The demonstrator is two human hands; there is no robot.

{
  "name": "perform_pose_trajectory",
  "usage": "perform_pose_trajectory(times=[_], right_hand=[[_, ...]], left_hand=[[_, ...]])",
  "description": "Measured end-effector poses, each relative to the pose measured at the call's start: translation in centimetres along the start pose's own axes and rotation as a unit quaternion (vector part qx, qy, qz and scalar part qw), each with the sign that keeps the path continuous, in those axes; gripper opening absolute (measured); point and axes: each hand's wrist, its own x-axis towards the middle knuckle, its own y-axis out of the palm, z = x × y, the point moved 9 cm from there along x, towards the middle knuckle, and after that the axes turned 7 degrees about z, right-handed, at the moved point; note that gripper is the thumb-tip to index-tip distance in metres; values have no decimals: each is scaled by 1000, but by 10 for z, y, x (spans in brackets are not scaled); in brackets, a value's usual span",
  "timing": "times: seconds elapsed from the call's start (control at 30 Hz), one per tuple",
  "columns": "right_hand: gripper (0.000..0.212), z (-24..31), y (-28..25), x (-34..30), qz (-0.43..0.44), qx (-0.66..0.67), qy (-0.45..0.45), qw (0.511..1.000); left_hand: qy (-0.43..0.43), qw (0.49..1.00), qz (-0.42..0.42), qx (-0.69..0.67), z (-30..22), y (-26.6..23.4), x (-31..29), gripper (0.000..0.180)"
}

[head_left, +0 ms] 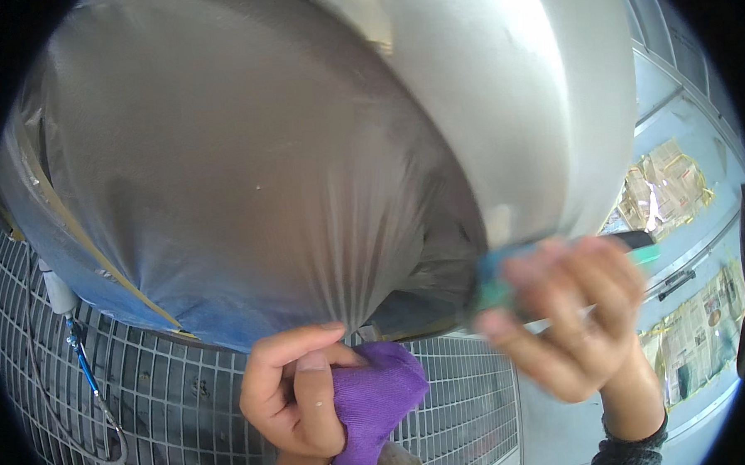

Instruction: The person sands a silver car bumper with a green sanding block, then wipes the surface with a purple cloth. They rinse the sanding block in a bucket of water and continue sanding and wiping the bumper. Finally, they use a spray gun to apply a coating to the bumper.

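My right hand point(571, 315), smeared by motion, grips a green-and-black sanding block point(644, 252) at the lower edge of a curved silver-grey body panel point(500, 119). One end of the block sticks out past the fingers. Lower and nearer the middle, my left hand point(300, 393) is closed around a purple knitted cloth point(383, 390), which bunches out to the right of the fingers. Thin masking film point(244, 155) covers the large rounded area left of the panel and gathers in creases above the left hand. The palm side of the cloth is hidden.
Metal floor grating point(172, 391) runs below. At the left lie an air hose point(106, 410) with a blue fitting and a white cylindrical part point(57, 288). Yellowish tape point(112, 265) edges the film. At the right, newspaper point(666, 186) is taped onto pale panels.
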Motion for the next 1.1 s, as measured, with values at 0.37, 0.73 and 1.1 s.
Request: perform_pose_trajectory(times=[0.37, 0.73, 1.1], right_hand=[[39, 4, -3, 12, 2, -14, -24, 1000], [51, 8, -1, 13, 30, 3, -33, 999], [49, -1, -2, 16, 29, 0, -45, 999]], left_hand=[[27, 1000, 1, 3, -7, 1, -2, 18], [38, 999, -5, -10, -11, 2, -4, 15], [50, 999, -11, 2, -11, -3, -4, 15]])
